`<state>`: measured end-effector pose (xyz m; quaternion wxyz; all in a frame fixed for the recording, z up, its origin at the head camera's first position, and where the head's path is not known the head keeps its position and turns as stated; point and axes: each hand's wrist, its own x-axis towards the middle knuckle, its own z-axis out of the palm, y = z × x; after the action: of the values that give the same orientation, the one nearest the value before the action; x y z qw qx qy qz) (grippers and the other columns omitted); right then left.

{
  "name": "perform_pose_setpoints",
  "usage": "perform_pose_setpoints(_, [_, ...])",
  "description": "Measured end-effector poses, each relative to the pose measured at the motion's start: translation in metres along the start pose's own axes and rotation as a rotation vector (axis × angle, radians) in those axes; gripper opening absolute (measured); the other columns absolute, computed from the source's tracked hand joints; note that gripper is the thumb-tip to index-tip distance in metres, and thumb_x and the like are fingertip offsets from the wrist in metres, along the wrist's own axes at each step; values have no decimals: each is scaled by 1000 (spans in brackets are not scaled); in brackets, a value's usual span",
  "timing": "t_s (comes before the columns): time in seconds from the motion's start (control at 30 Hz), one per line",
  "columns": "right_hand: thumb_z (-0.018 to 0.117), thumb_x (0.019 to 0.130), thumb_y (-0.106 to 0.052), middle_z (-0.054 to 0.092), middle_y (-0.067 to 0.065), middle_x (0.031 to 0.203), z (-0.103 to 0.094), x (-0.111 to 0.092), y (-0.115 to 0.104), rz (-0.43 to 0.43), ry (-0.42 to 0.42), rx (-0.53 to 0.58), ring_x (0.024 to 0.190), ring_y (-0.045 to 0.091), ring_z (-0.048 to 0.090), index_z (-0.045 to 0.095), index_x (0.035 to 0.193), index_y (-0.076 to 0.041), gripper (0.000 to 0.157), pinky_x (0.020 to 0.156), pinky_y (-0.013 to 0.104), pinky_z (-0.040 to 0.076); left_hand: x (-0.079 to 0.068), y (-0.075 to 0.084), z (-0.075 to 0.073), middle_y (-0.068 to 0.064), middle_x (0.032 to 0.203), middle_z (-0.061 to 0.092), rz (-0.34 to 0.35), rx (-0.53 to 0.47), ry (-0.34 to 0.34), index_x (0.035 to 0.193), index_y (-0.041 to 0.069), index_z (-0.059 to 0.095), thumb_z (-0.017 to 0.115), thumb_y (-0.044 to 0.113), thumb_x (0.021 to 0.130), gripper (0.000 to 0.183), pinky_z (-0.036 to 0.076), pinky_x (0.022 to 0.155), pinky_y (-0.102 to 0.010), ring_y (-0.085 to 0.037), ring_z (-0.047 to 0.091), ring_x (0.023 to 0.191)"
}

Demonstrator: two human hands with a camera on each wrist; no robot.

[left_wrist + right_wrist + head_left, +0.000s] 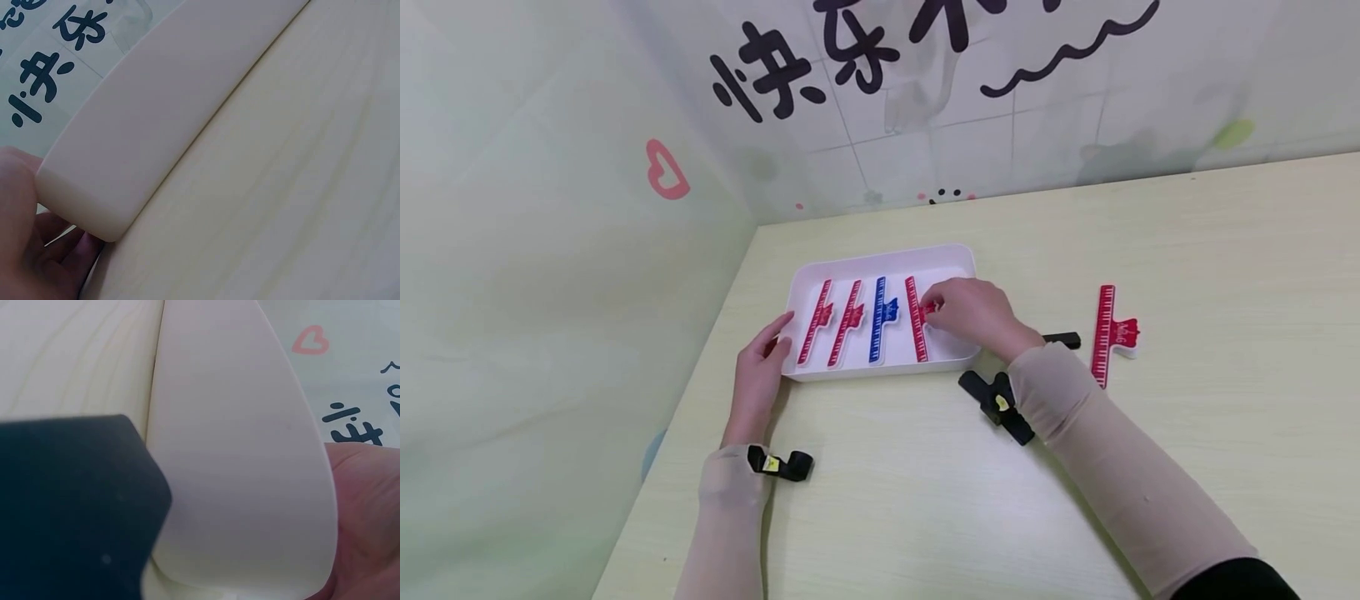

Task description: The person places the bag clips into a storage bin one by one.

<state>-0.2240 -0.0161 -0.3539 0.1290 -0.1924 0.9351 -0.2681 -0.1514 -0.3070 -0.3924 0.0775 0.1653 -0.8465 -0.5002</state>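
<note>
While the left hand [756, 377] grips the white tray [880, 373] by its left end, probably for steadiness, the right hand [976, 312] has its fingers pinching the tray's rightmost red clip [915, 321] by its tab, likely the handiest hold.

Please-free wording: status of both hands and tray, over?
Left hand touching tray, left end. Right hand pinching rightmost red clip inside, partly covering it. Another red clip outside.
</note>
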Motion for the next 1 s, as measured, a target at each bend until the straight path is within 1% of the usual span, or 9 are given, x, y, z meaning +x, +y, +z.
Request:
perform_pose_setpoints(0.17, [60,83,-26,60,-4,108,1,1,-1,-1,-7,-39,96,18,49,64,110,-22,28,81,37,40,-1,0,0,12,134,39,2,-5,0,119,41,53,49,28,92,31,26,103,-34,-10,30,125])
perform_pose_setpoints(0.37, [62,81,-23,59,-3,106,1,-1,-1,-24,-13,-97,92,18,49,62,112,-21,31,77,37,41,-2,0,0,11,134,40,-7,-4,-6,119,41,53,50,30,91,30,27,102,-34,-11,32,123])
perform_pose_setpoints(0.57, [62,81,-24,59,-3,105,2,-2,0,-17,-6,-96,91,18,49,62,112,-21,31,77,37,41,-2,1,1,11,134,40,-7,-1,-10,119,42,53,50,31,91,30,27,102,-34,-11,32,123])
perform_pose_setpoints(0.67, [62,81,-23,59,-3,100,2,-3,0,-20,-1,-88,89,18,49,62,108,-20,27,75,36,41,-2,1,1,11,134,40,-4,-2,-9,119,42,53,50,32,91,30,26,103,-35,-11,31,124])
perform_pose_setpoints(0.83, [62,82,-24,57,-3,87,2,-4,1,-29,5,-78,81,19,49,60,96,-20,15,70,35,40,-2,0,1,11,134,40,-4,-4,-8,119,41,53,50,32,91,30,25,103,-36,-11,31,125])
perform_pose_setpoints(1.0, [62,81,-25,57,-4,83,3,-5,1,-34,13,-79,79,18,49,59,88,-21,9,67,34,39,-2,-1,0,11,134,40,-5,2,-10,119,41,53,49,33,91,30,26,103,-35,-11,31,124])
